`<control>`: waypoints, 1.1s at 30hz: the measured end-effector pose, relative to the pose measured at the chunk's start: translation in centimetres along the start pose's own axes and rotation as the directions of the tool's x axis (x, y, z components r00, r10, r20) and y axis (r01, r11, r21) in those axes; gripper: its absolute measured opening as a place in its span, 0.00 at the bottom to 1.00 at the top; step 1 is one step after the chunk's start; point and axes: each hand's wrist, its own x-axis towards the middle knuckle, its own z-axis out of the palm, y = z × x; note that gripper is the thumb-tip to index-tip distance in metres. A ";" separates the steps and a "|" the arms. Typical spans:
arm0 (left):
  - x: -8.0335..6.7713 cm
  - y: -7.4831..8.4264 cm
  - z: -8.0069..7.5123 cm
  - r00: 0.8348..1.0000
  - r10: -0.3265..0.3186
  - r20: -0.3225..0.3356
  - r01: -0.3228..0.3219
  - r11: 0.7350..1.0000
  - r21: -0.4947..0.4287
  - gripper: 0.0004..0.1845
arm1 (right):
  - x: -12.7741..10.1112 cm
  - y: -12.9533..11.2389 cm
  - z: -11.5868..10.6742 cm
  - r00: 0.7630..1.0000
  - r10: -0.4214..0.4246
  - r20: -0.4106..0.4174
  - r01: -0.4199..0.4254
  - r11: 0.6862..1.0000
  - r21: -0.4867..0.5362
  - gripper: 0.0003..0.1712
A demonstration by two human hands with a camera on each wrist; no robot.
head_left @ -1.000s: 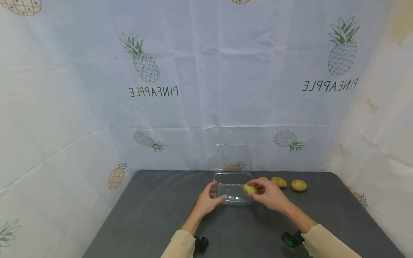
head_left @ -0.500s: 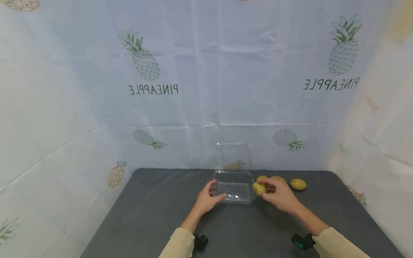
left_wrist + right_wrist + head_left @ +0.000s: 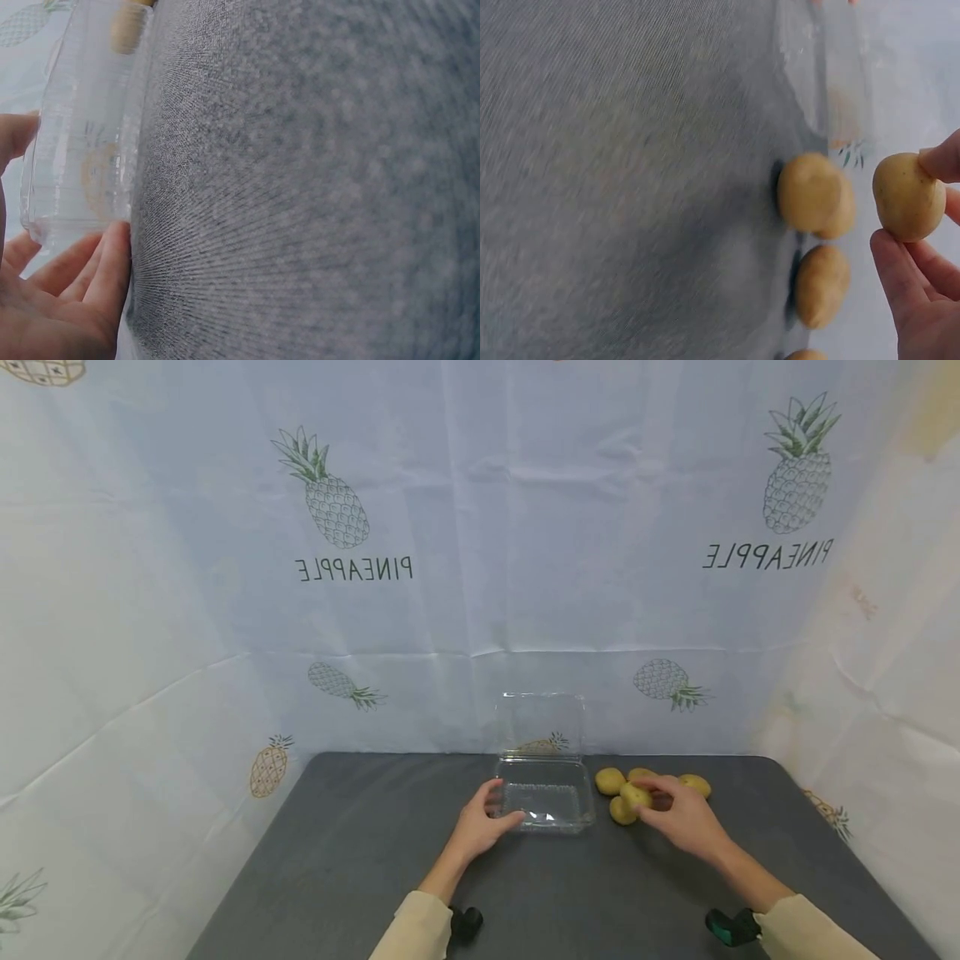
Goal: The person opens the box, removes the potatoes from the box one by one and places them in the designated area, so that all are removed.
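Rightward, the right hand (image 3: 678,814) pinches a potato (image 3: 636,794) — long axis across — above other potatoes (image 3: 609,781); the left hand (image 3: 483,822) grips the clear box (image 3: 547,806) edge, bare table (image 3: 360,860) leftward.

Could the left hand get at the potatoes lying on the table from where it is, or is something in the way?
Probably not directly. The left hand holds the near left corner of the clear container, which lies between it and the potatoes. It would have to let go and pass over the container; the right hand is already there.
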 end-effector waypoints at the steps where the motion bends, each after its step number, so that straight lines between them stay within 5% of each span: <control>1: 0.0 0.0 0.0 1.000 -0.002 0.001 0.002 1.000 -0.001 0.43 | -0.1 0.3 -0.1 1.000 0.010 -0.004 -0.010 1.000 -0.009 0.24; 16: -0.1 0.0 0.1 1.000 -0.010 -0.003 0.010 1.000 0.001 0.42 | -0.8 3.6 -0.8 0.989 0.145 -0.009 -0.145 0.984 -0.103 0.27; 33: 0.0 0.0 0.0 1.000 0.000 -0.001 0.000 1.000 0.007 0.42 | -0.6 4.7 -0.1 0.984 0.172 0.043 -0.165 0.977 -0.137 0.24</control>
